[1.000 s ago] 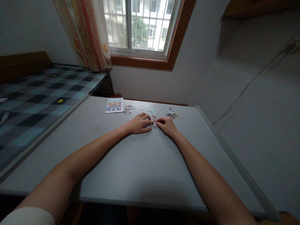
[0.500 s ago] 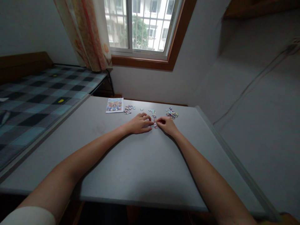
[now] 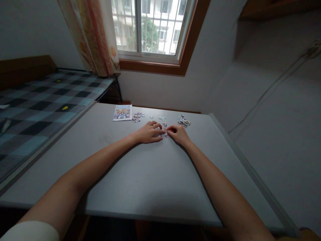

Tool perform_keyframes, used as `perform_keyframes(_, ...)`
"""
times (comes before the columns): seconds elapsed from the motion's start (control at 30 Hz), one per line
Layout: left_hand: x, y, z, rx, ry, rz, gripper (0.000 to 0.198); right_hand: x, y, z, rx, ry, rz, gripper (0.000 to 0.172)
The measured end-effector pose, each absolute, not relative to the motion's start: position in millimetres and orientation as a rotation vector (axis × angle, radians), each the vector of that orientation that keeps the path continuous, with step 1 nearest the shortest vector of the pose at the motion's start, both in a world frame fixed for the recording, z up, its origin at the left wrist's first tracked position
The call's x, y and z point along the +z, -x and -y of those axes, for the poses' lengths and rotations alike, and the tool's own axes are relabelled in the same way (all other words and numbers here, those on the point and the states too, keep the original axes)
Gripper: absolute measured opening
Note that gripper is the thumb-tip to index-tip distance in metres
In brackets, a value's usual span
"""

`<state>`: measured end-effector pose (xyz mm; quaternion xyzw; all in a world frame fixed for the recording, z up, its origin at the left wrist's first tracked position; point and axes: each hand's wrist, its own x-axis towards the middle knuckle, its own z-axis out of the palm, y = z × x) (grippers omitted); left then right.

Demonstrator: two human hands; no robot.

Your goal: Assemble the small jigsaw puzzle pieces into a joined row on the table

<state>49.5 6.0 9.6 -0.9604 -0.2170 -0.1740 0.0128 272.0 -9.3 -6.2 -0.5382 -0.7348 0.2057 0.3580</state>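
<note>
A narrow strip of joined jigsaw puzzle pieces (image 3: 164, 123) runs across the table between my two hands. My left hand (image 3: 151, 132) lies at its left side, fingers spread, with the index fingertip touching the strip. From the right, my right hand (image 3: 178, 134) pinches thumb and forefinger at the strip's edge, on a puzzle piece mostly hidden by the fingertips. Behind my right hand is a heap of loose puzzle pieces (image 3: 184, 121). A smaller group of pieces (image 3: 137, 116) lies beyond my left hand, and a single piece (image 3: 151, 117) sits apart from it.
A printed picture sheet (image 3: 122, 112) lies at the far left of the white table (image 3: 140, 180). A bed with a checked cover (image 3: 50, 97) adjoins the table's left side. Past the far edge are a wall, a window (image 3: 152, 26) and a curtain (image 3: 97, 36). A cable (image 3: 265, 97) hangs at right.
My right hand has shifted very slightly left, toward the strip. The left hand stays nearly still, and the loose pieces look unchanged.
</note>
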Motion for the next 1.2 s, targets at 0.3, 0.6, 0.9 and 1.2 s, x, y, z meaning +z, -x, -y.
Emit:
perform_keyframes(0.3,7,-49,-7,-0.607,2.981,0.659,0.042,5,-277,12,0.605,1.440,1.973,0.018)
perform_keyframes(0.6,10,-50,-6,-0.697,3.052,0.544,0.032,14,-282,20,0.798,1.415,2.053,0.026)
perform_keyframes(0.9,9,-49,-7,-0.694,3.066,0.504,0.032,11,-282,17,0.871,1.381,2.033,0.026)
perform_keyframes(1.2,10,-49,-7,-0.678,3.060,0.514,0.031,13,-282,18,0.883,1.373,2.026,0.029)
